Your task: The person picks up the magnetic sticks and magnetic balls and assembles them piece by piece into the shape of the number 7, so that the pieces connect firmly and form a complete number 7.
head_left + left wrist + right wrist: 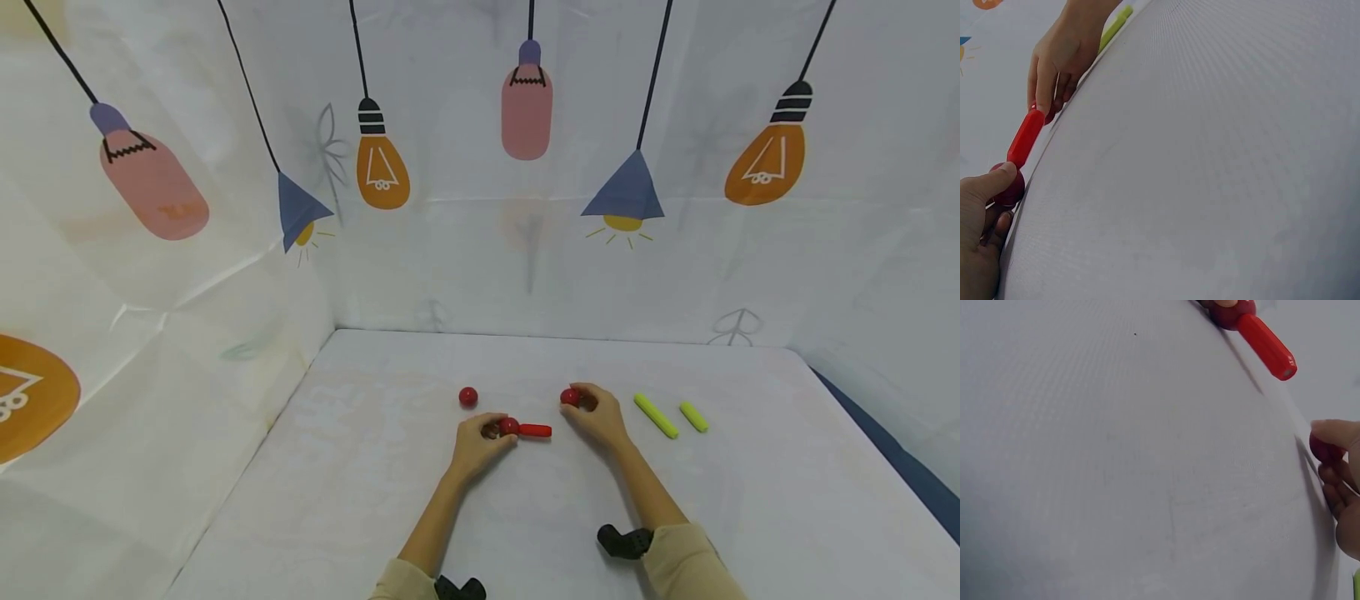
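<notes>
The tabletop runs on toward the person from both hands, its left edge well out to the left hand's side along the printed sheet, its back edge beyond both grips where that sheet rises, and its right edge far off past the right hand, by a dark blue strip. The left hand pinches a red ball between thumb and fingers, with little gap beyond the ball's width; a red stick juts from that ball toward the right hand, its free end stopping short. The right hand's thumb and fingers close on a second red ball, just beyond the stick's tip. A third red ball sits loose just beyond the left hand. Right of the right hand lie a long yellow-green stick, nearer, and a short yellow-green stick, farther out.
</notes>
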The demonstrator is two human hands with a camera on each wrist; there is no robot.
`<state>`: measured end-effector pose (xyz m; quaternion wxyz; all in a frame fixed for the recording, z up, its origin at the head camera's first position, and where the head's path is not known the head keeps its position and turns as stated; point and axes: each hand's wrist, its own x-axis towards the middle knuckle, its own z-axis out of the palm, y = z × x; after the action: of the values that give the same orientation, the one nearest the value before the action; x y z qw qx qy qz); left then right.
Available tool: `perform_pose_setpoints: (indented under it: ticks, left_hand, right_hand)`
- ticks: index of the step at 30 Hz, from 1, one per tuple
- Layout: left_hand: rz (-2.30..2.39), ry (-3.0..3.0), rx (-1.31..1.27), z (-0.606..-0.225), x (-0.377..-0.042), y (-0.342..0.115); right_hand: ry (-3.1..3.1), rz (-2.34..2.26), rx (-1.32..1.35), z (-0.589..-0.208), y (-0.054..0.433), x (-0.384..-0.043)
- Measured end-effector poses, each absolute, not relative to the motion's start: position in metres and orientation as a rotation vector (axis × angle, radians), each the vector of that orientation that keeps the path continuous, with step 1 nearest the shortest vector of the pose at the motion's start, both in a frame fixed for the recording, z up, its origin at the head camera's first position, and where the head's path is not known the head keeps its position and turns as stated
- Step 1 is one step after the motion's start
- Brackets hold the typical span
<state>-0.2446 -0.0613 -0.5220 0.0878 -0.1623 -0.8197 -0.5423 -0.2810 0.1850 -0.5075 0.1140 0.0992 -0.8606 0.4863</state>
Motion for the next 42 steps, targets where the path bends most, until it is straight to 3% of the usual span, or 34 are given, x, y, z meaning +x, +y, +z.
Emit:
perform_pose_setpoints:
  ticks: [42]
  left_hand:
    - [-1.584, -2.438, -0.489, -0.522, -0.245, -0.061]
  right_hand:
    - [-2.691, 1.556, 0.341, -0.496, 0.198, -0.244]
